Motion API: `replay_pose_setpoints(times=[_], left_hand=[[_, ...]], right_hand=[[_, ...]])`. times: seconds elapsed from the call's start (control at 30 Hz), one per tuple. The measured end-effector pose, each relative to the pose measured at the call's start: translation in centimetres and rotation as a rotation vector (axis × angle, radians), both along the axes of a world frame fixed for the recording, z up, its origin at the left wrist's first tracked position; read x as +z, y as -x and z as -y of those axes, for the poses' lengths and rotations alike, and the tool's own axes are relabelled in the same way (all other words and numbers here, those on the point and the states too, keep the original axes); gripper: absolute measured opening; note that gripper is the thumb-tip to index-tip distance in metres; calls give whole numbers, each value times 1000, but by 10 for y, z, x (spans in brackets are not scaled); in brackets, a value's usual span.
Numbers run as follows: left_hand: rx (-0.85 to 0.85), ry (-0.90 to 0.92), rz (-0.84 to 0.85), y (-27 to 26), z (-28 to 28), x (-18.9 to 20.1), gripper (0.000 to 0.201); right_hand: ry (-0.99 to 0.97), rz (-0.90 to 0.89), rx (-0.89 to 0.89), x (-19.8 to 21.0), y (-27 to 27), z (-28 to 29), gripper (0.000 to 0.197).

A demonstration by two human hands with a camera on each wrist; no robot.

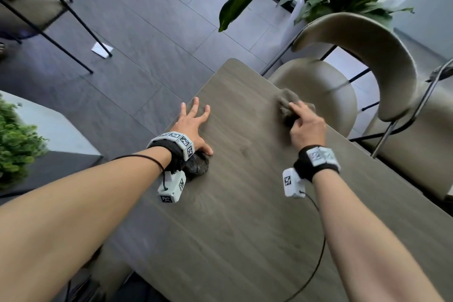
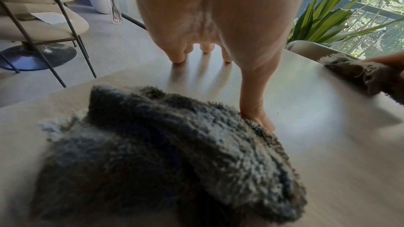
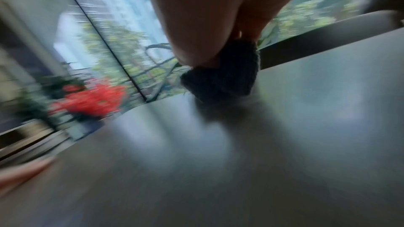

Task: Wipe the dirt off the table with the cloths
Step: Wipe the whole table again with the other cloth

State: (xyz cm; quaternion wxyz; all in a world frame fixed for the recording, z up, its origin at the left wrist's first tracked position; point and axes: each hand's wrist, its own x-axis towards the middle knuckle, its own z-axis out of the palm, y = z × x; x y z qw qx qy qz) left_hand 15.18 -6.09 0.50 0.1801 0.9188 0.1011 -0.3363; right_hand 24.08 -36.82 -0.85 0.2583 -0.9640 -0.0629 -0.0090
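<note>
Meanwhile, right hand (image 1: 306, 125) grips a grey cloth (image 1: 289, 105) at the table's (image 1: 245, 228) two o'clock; left hand (image 1: 193, 127) lies splayed flat, thumb touching a second cloth (image 2: 174, 153).

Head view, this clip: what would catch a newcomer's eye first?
Two bare hands work a wooden table: the right hand grips a grey fluffy cloth near the far edge beside a beige chair. The left hand spreads its fingers flat at the table's left edge, with a darker fluffy cloth under the wrist and the thumb touching it.
</note>
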Motion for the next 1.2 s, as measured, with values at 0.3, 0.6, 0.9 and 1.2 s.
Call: replay_pose_setpoints(times=[0.3, 0.6, 0.9, 1.2], left_hand=[[-54, -162, -69, -5, 16, 18, 137], [28, -173, -102, 4, 101, 13, 148], [111, -136, -115, -3, 103, 13, 154], [103, -155, -105, -3, 103, 15, 156]], right_hand=[[106, -62, 475, -30, 114, -71, 70], [220, -98, 268, -22, 37, 34, 66], [-72, -27, -103, -14, -13, 61, 51], [138, -191, 599, -16, 99, -21, 67]])
